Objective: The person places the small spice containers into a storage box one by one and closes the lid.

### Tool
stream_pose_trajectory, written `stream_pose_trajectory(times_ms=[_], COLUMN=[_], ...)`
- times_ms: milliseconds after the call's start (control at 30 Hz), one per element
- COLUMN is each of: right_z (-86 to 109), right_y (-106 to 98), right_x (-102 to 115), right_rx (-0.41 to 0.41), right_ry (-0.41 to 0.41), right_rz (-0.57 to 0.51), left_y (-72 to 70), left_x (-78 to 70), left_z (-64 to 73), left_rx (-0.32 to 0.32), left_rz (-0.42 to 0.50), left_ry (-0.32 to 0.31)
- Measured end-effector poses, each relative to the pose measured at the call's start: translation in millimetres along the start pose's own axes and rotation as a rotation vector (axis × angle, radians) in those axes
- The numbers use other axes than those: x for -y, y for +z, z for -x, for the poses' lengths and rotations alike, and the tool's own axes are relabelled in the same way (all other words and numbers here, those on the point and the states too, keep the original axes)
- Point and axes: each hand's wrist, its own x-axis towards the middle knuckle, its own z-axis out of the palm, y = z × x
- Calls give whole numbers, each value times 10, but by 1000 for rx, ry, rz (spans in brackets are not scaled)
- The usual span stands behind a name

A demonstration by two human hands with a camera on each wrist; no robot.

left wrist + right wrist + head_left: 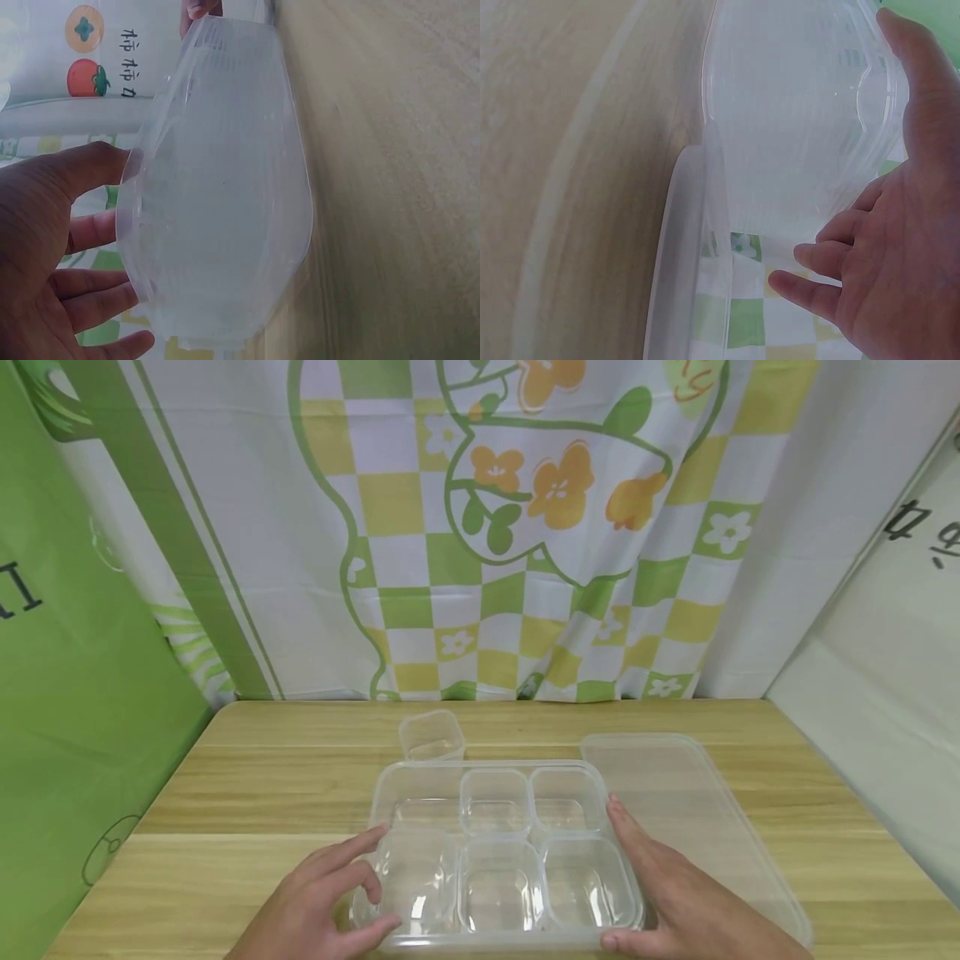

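A large clear plastic food box (487, 940) stands on the table, holding several small clear square-cornered containers (498, 887) side by side. My left hand (318, 893) is at its left side, fingers spread and loosely bent, with fingertips at the rim. In the left wrist view the thumb (101, 165) meets the rim. Along the right side of the box lies my right hand (686, 893), fingers fairly straight, index fingertip at the wall and thumb by the front corner. Behind the box sits another small clear container (432, 735), tilted.
A flat translucent lid (720, 835) lies to the right of the box, partly under my right hand. The wooden table (247, 793) has a rear edge against a patterned curtain (510, 635). Green fabric (82, 693) hangs at the left, pale fabric (892, 693) at the right.
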Motion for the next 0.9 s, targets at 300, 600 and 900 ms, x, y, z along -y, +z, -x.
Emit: stream_pose_trajectory(times_ms=[300, 600, 900], right_z=[-6, -3, -7], right_y=[-2, -11, -11], right_x=[-10, 1, 6], right_rx=[0, 10, 5], right_ry=[-7, 2, 5], right_rz=[-10, -10, 4], left_y=[-25, -69, -87], left_x=[-40, -67, -65], left_z=[-25, -23, -16], left_rx=[40, 75, 99], left_rz=[-32, -68, -68], left_ry=[-37, -56, -50])
